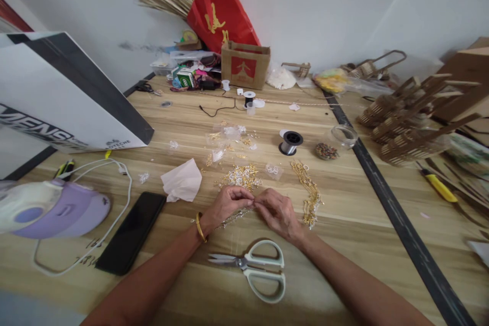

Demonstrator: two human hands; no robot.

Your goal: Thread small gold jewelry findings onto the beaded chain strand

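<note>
My left hand and my right hand meet over the table, thumbs and fingertips pinched together. Whatever lies between the fingertips is too small to make out. A silvery beaded chain runs just below the fingers of my left hand, beside the wrist with the gold bangle. Beyond the hands spreads a pile of gold and silver beads. Several gold chains lie to the right of my right hand. Scissors with pale handles rest between my forearms, blades pointing left.
A wire spool stands beyond the hands, with a glass jar and dark beads to its right. On the left are a black phone, a tissue and a purple device. Small wooden baskets crowd the right side.
</note>
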